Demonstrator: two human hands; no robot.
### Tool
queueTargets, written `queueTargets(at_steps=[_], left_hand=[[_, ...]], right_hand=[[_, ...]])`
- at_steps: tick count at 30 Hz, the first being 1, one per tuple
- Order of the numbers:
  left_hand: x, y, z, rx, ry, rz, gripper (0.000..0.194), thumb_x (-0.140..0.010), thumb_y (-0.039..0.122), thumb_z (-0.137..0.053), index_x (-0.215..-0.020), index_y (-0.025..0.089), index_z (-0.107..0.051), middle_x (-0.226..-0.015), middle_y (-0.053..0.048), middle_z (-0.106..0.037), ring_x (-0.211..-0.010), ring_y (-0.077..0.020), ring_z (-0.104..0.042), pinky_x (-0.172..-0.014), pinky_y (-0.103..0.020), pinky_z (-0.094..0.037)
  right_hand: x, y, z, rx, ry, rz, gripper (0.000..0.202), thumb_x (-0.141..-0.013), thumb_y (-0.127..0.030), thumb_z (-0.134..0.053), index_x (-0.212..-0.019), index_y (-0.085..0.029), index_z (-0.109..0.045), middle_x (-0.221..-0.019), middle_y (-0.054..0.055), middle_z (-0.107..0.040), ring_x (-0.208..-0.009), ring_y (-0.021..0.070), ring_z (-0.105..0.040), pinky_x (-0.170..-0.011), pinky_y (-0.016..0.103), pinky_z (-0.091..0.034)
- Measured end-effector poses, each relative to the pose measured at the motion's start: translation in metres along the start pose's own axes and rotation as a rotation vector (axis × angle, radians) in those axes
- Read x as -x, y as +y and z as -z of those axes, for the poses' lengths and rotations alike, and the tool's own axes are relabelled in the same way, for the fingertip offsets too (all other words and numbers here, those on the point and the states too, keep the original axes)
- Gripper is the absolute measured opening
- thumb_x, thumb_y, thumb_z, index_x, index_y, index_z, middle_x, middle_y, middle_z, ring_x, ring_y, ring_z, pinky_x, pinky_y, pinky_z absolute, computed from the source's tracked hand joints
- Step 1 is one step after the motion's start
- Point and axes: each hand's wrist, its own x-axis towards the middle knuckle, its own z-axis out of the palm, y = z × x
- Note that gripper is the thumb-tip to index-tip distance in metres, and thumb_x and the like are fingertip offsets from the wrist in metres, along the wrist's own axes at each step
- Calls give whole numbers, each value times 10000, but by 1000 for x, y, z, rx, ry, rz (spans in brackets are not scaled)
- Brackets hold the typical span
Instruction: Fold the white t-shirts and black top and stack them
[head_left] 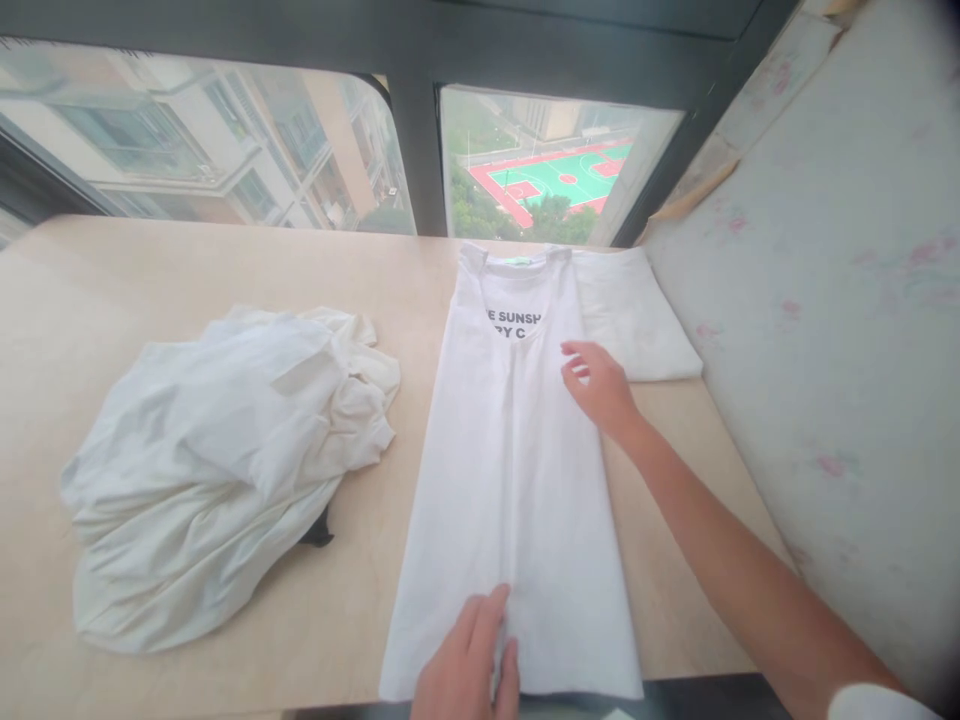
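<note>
A white T-shirt (465, 480) lies lengthwise on the table, its two sides folded in so that their edges meet along the middle. Dark printed letters show inside its neck opening, at the window end. My left hand (469, 655) rests on the lower part of the shirt by the middle line, fingers stretched out and thumb apart. Over the shirt's upper right side is my right hand (600, 385), fingers loosely curved and apart with nothing between them. Whether its fingertips touch the cloth I cannot tell.
A folded white cloth (637, 315) lies at the back right, partly under the shirt. On the left is a crumpled heap of white clothes (225, 450), with a small dark piece (321, 530) below it. A patterned wall (847, 330) bounds the table (360, 620) on the right; windows stand behind.
</note>
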Motion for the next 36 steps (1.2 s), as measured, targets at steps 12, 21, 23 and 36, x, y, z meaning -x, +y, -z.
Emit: queueTargets(at_steps=[12,21,23,36], left_hand=[[15,17,22,-377,-4,-30,130,-931,168,-454,-935,219,-574,-882,-25,-578,-830,-200,-571,-698,-297,-415],[-3,27,28,-439,-142,66,162,-903,123,-414,-885,184,-563,-860,-56,-593,-847,-220,-598,-655,-299,-367],[-3,27,31,-423,-144,65,149,-907,136,-419,-891,187,-557,-866,-47,-603,-837,-209,-602,-657,-298,-361],[7,42,37,-409,-63,-4,144,-934,146,-440,-878,200,-561,-876,-24,-611,-836,-178,-572,-696,-282,-356]], right_hand=[[255,-106,31,-14,-223,91,240,-901,-148,-532,-1122,-211,-602,-1048,85,-630,-982,218,-588,-855,398,-527],[286,-131,12,10,-314,138,206,-879,-153,-550,-1062,-219,-619,-999,76,-628,-910,233,-549,-793,404,-465],[283,-128,11,0,-275,147,197,-897,-109,-486,-983,-216,-628,-920,59,-622,-860,215,-545,-764,376,-453],[280,-124,27,6,-318,186,162,-875,-101,-530,-949,-205,-630,-931,59,-615,-887,212,-547,-783,366,-469]])
